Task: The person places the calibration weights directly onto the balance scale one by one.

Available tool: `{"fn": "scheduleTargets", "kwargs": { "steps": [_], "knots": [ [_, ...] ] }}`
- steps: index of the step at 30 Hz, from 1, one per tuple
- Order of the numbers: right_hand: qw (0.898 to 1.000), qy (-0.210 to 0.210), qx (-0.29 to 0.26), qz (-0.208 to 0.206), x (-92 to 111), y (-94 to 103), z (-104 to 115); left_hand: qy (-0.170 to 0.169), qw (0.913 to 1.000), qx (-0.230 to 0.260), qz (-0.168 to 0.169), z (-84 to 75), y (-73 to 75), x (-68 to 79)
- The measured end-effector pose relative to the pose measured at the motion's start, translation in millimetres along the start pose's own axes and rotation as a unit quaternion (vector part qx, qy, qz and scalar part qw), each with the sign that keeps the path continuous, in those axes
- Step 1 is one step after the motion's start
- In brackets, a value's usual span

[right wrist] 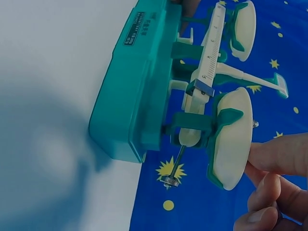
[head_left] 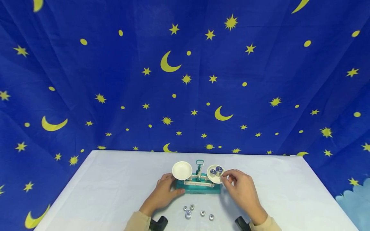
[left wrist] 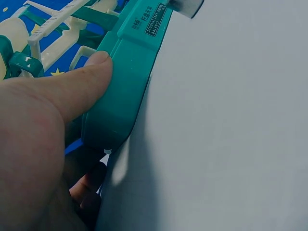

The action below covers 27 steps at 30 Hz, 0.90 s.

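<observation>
A green student balance (head_left: 199,189) with two white pans stands on the table. My left hand (head_left: 165,192) grips the left end of its base, the thumb (left wrist: 98,67) lying on the green edge. At the right pan (right wrist: 236,139) is my right hand (head_left: 241,189), its fingertips bent together by the rim; what they pinch, if anything, is hidden. Two metal weights, a larger one (head_left: 219,170) and a smaller one (head_left: 212,173), sit in that pan. The left pan (head_left: 182,170) holds nothing visible.
Several loose metal weights, among them one at the front (head_left: 188,214) and one to the right (head_left: 211,217), stand on the white tabletop (head_left: 115,179) before the balance. A blue cloth (head_left: 185,80) with yellow stars and moons hangs behind.
</observation>
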State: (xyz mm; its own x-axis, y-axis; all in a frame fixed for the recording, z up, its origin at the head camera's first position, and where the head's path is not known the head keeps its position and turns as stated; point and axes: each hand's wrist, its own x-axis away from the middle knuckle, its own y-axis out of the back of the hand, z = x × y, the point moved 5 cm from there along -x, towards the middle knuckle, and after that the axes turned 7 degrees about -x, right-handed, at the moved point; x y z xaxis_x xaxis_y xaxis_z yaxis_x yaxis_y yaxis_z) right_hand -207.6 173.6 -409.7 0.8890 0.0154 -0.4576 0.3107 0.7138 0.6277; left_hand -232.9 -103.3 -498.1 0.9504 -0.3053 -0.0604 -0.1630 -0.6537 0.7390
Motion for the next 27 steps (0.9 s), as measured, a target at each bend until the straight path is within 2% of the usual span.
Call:
{"fn": "scheduleTargets", "kwargs": {
  "steps": [5,21,27],
  "knots": [
    [1.000,0.005,0.010,-0.003,-2.4,0.4,-0.7,0.006,1.0000,0.003,0.004,-0.6,0.6,-0.2],
    [0.999,-0.009,0.027,0.027,-8.7,1.4,0.2,0.003,1.0000,0.006,0.003,-0.3,0.6,-1.1],
    [0.998,-0.034,0.024,0.042,-9.9,0.6,-0.3,0.006,1.0000,0.004,0.007,0.9,-0.8,-2.9]
  ]
}}
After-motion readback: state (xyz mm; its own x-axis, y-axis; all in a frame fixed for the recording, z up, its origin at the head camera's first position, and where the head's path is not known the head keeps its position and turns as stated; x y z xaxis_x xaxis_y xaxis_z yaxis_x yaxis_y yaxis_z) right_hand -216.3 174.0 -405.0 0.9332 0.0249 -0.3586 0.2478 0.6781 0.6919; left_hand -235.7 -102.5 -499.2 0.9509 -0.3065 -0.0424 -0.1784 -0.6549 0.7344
